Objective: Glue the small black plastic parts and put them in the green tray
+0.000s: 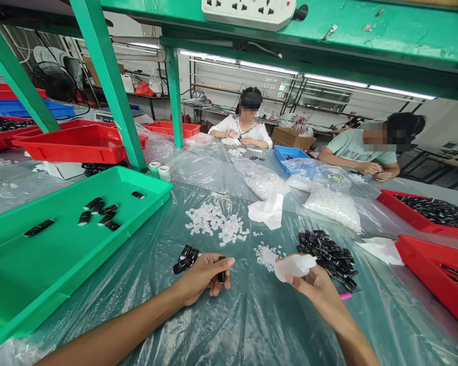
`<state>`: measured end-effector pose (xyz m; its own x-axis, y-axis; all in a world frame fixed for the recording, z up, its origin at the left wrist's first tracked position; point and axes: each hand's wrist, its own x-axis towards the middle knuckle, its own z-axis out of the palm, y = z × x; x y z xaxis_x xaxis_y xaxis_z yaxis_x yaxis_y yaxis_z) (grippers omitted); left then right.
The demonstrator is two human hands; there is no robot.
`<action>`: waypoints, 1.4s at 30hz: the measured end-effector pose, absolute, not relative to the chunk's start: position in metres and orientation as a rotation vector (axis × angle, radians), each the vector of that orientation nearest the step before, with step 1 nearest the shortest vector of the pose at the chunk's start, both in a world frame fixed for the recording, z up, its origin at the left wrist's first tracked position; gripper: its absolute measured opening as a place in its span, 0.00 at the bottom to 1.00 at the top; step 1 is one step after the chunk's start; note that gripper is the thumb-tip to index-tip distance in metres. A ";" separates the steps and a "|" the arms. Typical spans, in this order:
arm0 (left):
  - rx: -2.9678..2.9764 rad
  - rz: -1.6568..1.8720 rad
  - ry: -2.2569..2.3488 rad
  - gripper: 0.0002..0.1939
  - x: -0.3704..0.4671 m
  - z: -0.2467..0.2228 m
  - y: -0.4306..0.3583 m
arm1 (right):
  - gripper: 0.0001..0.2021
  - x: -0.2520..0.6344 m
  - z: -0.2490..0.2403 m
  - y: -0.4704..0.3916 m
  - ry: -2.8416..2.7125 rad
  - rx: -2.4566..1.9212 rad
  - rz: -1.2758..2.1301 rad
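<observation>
My left hand (208, 277) pinches a small black piece (222, 270) between thumb and fingers. A few similar black pieces (185, 258) lie just left of it. In my right hand (313, 284) is a translucent white bottle (294, 266), tilted, its narrow end pointing right. Near the bottle lies a small heap of tiny white bits (266, 255). Larger white pieces (213, 222) are spread farther back. Behind and right of my right hand sits a pile of black pieces (327, 254). A pink item (345, 296) shows beside that pile.
A green tray (61, 264) with several black pieces stands at left. Red trays (423, 254) line the right side. Bags of white pieces (334, 206) lie farther back. Two people (248, 124) sit across the table. Green frame posts (110, 86) rise behind the green tray.
</observation>
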<state>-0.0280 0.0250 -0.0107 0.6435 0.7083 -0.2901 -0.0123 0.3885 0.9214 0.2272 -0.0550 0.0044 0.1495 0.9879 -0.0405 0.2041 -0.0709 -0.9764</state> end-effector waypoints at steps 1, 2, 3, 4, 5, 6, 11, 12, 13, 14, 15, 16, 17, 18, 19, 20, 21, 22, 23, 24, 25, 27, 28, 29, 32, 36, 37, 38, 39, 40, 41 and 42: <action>1.099 0.516 0.759 0.20 -0.029 -0.011 0.026 | 0.18 0.222 0.005 -0.055 -1.193 -1.437 1.040; 1.113 0.511 0.757 0.20 -0.030 -0.010 0.026 | 0.18 0.218 0.004 -0.056 -1.171 -1.405 1.043; 1.124 0.505 0.755 0.20 -0.031 -0.009 0.026 | 0.18 0.215 0.002 -0.056 -1.153 -1.372 1.046; 1.128 0.500 0.754 0.22 -0.031 -0.008 0.026 | 0.19 0.212 -0.001 -0.056 -1.133 -1.338 1.052; 1.122 0.498 0.753 0.23 -0.032 -0.007 0.026 | 0.19 0.210 -0.004 -0.056 -1.109 -1.300 1.060; 1.108 0.498 0.744 0.25 -0.033 -0.006 0.026 | 0.19 0.207 -0.007 -0.056 -1.081 -1.254 1.068; 1.000 0.474 0.629 0.27 -0.036 0.001 0.024 | 0.15 0.188 -0.014 -0.052 -0.873 -0.992 1.200; 0.987 0.463 0.615 0.27 -0.036 0.002 0.024 | 0.14 0.183 -0.013 -0.052 -0.830 -0.950 1.240; 0.974 0.454 0.607 0.27 -0.036 0.002 0.023 | 0.13 0.179 -0.011 -0.052 -0.793 -0.910 1.277; 0.962 0.448 0.602 0.27 -0.036 0.003 0.023 | 0.13 0.176 -0.010 -0.051 -0.761 -0.868 1.312; 0.951 0.443 0.597 0.27 -0.036 0.003 0.023 | 0.13 0.173 -0.009 -0.051 -0.730 -0.826 1.345; 0.942 0.441 0.590 0.26 -0.036 0.003 0.023 | 0.12 0.171 -0.008 -0.051 -0.696 -0.787 1.371; 0.937 0.444 0.580 0.26 -0.036 0.003 0.023 | 0.12 0.170 -0.008 -0.051 -0.661 -0.753 1.390; 0.937 0.450 0.569 0.25 -0.036 0.002 0.023 | 0.12 0.170 -0.008 -0.051 -0.623 -0.726 1.405; 0.942 0.456 0.559 0.24 -0.036 0.002 0.023 | 0.12 0.170 -0.008 -0.051 -0.583 -0.704 1.415; 0.950 0.456 0.551 0.23 -0.036 0.001 0.022 | 0.12 0.170 -0.009 -0.051 -0.540 -0.684 1.426; 0.958 0.451 0.549 0.22 -0.036 0.000 0.022 | 0.12 0.171 -0.010 -0.050 -0.495 -0.665 1.437; 0.968 0.442 0.552 0.22 -0.036 -0.001 0.021 | 0.11 0.171 -0.011 -0.050 -0.448 -0.643 1.451; 0.978 0.429 0.557 0.22 -0.036 -0.002 0.020 | 0.11 0.172 -0.012 -0.049 -0.398 -0.618 1.461; 0.988 0.418 0.563 0.22 -0.035 -0.004 0.020 | 0.10 0.172 -0.014 -0.049 -0.349 -0.594 1.470; 0.998 0.410 0.568 0.22 -0.035 -0.004 0.019 | 0.09 0.173 -0.015 -0.049 -0.302 -0.570 1.476; 1.019 0.411 0.571 0.23 -0.033 -0.006 0.017 | 0.08 0.173 -0.017 -0.048 -0.223 -0.531 1.486; 1.031 0.416 0.574 0.22 -0.033 -0.007 0.017 | 0.08 0.173 -0.018 -0.047 -0.197 -0.519 1.486; 1.044 0.423 0.576 0.22 -0.032 -0.007 0.016 | 0.08 0.173 -0.019 -0.047 -0.178 -0.513 1.484; 1.095 0.441 0.567 0.19 -0.031 -0.008 0.015 | 0.09 0.172 -0.022 -0.047 -0.148 -0.508 1.466; 1.131 0.469 0.573 0.20 -0.030 -0.011 0.014 | 0.10 0.169 -0.024 -0.046 -0.105 -0.485 1.475; 1.138 0.480 0.578 0.21 -0.030 -0.013 0.014 | 0.10 0.169 -0.025 -0.045 -0.099 -0.480 1.477; 1.143 0.492 0.582 0.22 -0.029 -0.014 0.014 | 0.10 0.168 -0.025 -0.045 -0.093 -0.476 1.473; 1.145 0.503 0.585 0.22 -0.029 -0.016 0.014 | 0.09 0.168 -0.026 -0.045 -0.089 -0.473 1.465; 1.146 0.514 0.588 0.22 -0.028 -0.017 0.014 | 0.08 0.167 -0.026 -0.045 -0.085 -0.470 1.458; 1.147 0.521 0.589 0.23 -0.028 -0.019 0.014 | 0.08 0.167 -0.026 -0.045 -0.080 -0.468 1.450; 1.147 0.524 0.588 0.23 -0.027 -0.021 0.013 | 0.08 0.167 -0.026 -0.046 -0.076 -0.466 1.446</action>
<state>-0.0273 0.0134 -0.0206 0.7368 0.6567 -0.1606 -0.0845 0.3251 0.9419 0.1666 -0.0457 -0.0257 0.1390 0.9640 -0.2269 -0.9349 0.0521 -0.3511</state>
